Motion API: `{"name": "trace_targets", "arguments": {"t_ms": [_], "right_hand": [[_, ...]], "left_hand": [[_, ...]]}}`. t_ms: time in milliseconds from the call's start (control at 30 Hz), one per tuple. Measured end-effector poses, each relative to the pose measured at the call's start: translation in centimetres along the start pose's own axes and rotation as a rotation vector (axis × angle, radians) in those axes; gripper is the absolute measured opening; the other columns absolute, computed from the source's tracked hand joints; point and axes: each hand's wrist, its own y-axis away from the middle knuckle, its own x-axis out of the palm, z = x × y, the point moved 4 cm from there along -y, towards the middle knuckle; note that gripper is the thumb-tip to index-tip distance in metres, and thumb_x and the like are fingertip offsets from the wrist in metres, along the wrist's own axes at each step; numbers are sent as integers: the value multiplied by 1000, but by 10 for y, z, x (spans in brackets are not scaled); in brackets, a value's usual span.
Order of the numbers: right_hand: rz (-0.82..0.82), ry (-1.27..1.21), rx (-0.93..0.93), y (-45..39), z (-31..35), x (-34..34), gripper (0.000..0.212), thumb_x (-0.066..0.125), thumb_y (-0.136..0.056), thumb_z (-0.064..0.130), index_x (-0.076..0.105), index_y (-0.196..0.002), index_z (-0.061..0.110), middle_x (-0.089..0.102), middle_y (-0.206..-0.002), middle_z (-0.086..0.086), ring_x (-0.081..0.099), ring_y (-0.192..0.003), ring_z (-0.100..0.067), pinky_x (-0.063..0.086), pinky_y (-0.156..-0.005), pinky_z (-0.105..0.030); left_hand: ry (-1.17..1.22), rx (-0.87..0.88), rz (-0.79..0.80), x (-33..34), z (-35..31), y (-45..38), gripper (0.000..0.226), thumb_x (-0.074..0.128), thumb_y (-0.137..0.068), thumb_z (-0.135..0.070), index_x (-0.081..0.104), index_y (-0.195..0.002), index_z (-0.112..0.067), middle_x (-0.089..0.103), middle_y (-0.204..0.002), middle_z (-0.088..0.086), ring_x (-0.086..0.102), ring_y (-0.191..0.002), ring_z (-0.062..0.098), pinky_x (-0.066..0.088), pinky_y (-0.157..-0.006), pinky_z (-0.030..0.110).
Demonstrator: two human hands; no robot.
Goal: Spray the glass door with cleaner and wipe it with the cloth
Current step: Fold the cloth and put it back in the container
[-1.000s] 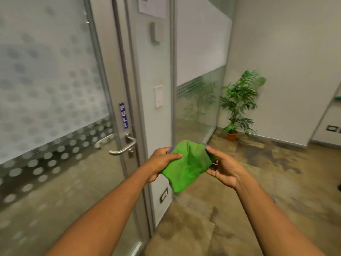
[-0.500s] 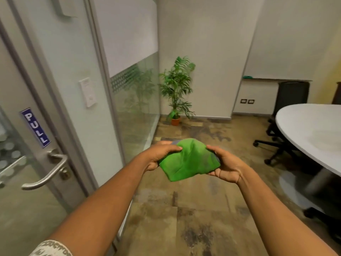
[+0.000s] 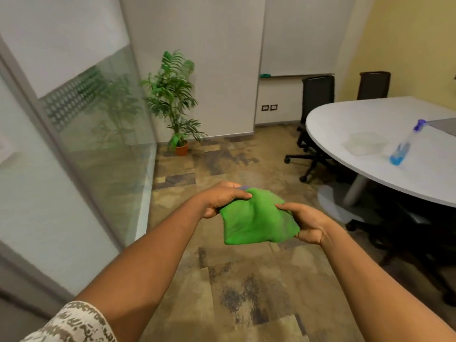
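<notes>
Frosted glass partition (image 3: 98, 124) lines the left; mottled stone-pattern floor (image 3: 246, 280) spans below. Left hand (image 3: 222, 197) and right hand (image 3: 306, 222) both grip a soft, folded green cloth (image 3: 256, 218) at centre. Translucent spray bottle (image 3: 404, 144) of blue cleaner stands on the rounded white table (image 3: 345, 124), right.

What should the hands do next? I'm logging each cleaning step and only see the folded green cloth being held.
Probably free the right hand and reach for the clear spray bottle of blue cleaner on the white oval table. Both hands hold the folded green cloth, left hand included; the bottle stands untouched.
</notes>
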Motion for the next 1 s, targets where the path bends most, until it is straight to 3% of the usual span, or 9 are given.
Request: {"name": "trace_targets", "arguments": {"t_ms": [167,233,333,467,667,767,867,933,1000], "right_hand": [[28,-66,-125,-9,38,-57,53,56,-84,-6,59,-135,8,62,-133,-22,65,-116,-38,57,-90,-51],[67,-63,-84,-13,50,-82,52,60,-85,-4,60,-135,11,60,-136,-22,61,-122,-39,54,-95,-51],[43,-92,6,-17,67,-117,57,78,-77,7,63,-132,6,63,-132,-22,64,-119,-36,53,-97,-50],[-97,-138,21,-28,98,-161,43,67,-87,18,66,-126,1,68,-124,-20,70,-108,-32,57,-92,-49],[-268,-26,105,-48,126,-223,45,72,-76,15,70,-118,0,69,-122,-21,71,-103,-33,57,-91,-49],[-327,69,192,-60,136,-251,35,73,-71,20,73,-102,4,75,-100,-15,73,-79,-26,60,-73,-35],[-382,194,228,-70,152,-269,17,62,-81,27,66,-88,12,59,-83,-9,50,-63,-18,33,-55,-26],[-443,183,128,-81,169,-283,21,59,-85,21,68,-100,9,61,-91,-16,53,-69,-23,39,-58,-29],[-492,90,-54,-90,191,-292,27,55,-87,7,67,-111,3,66,-98,-25,62,-80,-32,54,-78,-39]], "left_hand": [[-47,14,20,23,-20,-67,29,66,-95,-10,69,-123,-2,76,-102,10,73,-79,15,61,-73,25],[-63,17,32,35,-29,-96,28,67,-94,-9,70,-121,-4,77,-98,9,74,-76,14,61,-68,24],[-91,19,65,52,-38,-134,19,67,-94,-8,73,-112,-11,76,-102,10,73,-81,16,61,-77,27],[-90,36,93,72,-55,-183,28,69,-94,-10,71,-121,-8,75,-114,15,72,-92,21,59,-83,30],[-90,22,133,99,-73,-250,24,71,-93,-12,73,-117,-9,76,-110,15,74,-88,20,61,-77,28],[-99,2,173,108,-79,-288,17,71,-92,-11,76,-109,-12,79,-102,11,76,-83,17,60,-70,26],[-111,10,205,115,-90,-328,12,71,-92,-12,78,-101,-15,80,-95,8,76,-80,15,59,-66,25],[-136,35,221,117,-100,-360,13,71,-92,-12,78,-103,-13,80,-93,7,76,-77,14,59,-65,24],[-145,56,238,117,-113,-391,15,71,-92,-12,76,-106,-10,79,-92,7,75,-75,13,59,-65,24]]}}
